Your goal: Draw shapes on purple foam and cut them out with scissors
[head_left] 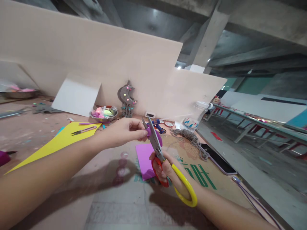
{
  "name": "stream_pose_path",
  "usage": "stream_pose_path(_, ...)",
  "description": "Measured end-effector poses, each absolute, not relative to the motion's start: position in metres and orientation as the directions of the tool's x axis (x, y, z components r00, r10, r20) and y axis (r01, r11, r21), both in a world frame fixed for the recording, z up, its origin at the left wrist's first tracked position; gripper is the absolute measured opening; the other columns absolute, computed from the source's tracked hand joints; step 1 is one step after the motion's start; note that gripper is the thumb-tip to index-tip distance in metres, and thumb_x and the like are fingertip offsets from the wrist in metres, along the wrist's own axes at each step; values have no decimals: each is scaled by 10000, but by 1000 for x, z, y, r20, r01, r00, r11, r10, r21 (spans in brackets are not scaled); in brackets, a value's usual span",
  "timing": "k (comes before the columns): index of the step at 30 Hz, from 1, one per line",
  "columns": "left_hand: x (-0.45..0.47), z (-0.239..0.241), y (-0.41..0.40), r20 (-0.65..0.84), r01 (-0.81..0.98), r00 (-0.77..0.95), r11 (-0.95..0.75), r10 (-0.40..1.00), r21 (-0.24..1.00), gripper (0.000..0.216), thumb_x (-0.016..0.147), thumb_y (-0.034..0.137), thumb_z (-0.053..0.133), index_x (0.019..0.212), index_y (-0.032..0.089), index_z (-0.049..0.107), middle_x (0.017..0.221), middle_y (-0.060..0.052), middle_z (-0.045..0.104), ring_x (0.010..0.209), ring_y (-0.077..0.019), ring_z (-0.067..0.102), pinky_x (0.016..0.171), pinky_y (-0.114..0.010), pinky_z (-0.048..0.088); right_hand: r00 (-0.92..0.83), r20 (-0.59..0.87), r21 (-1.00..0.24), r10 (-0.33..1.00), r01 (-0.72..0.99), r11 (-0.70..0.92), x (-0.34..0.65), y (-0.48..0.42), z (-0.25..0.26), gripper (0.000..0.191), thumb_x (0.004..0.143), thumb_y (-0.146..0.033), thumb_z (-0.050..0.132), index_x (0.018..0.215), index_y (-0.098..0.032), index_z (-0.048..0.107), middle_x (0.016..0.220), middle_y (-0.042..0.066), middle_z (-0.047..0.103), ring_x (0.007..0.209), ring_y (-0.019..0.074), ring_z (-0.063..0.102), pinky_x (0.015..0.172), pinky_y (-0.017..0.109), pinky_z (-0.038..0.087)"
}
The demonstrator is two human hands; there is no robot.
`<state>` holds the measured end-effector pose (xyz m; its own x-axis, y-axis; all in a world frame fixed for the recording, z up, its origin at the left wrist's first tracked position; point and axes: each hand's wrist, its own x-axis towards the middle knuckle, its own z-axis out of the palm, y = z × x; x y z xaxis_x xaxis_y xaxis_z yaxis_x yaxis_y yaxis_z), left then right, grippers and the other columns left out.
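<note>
My left hand pinches a small purple piece, which looks like paper or felt, above the table. In my right hand is a pair of scissors with one red and one yellow handle loop. Its blades are slightly apart and point up, crossing in front of the purple piece; whether they touch it I cannot tell. Below the hands a flat purple sheet lies on the cardboard with green print.
Yellow paper with thread snips lies left. Behind are a metal bowl of coloured lumps, a grey moon ornament and a white panel. Grey yarn, a phone and a plastic jar are right.
</note>
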<state>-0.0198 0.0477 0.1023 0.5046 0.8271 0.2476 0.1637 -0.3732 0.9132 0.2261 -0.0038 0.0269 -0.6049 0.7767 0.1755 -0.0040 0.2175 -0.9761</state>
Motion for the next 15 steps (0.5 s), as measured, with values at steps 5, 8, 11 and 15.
stream_pose_path(5,-20,105,47,239,177,506,-371,829,911,289,868,460,688,795,182,654,859,-24,748,854,-174,681,806,-325,501,-605,152,-981,781,5,195,228,-3,25,564,942,-708,478,1184,-202,539,691,-69,345,534,89,316,506,248,305)
stream_pose_path(8,-20,105,47,238,183,507,-373,829,910,273,870,441,686,784,183,655,853,-21,746,851,-170,680,810,-324,502,-607,168,-978,777,-2,209,227,-3,24,554,947,-701,475,1190,-207,537,683,-73,345,528,88,322,507,247,316)
stream_pose_path(11,-19,106,45,231,172,512,-362,827,916,240,876,399,679,774,183,652,842,-17,744,847,-164,678,820,-323,505,-605,202,-970,771,-16,241,226,-3,24,531,959,-686,471,1185,-210,535,679,-75,348,520,86,329,500,245,316)
stream_pose_path(15,-16,106,42,213,121,529,-321,821,939,194,879,337,664,767,181,637,816,-14,741,816,-151,677,805,-311,515,-591,228,-956,774,16,293,224,-4,26,571,957,-710,434,1194,-200,531,711,-57,382,545,97,348,504,254,331)
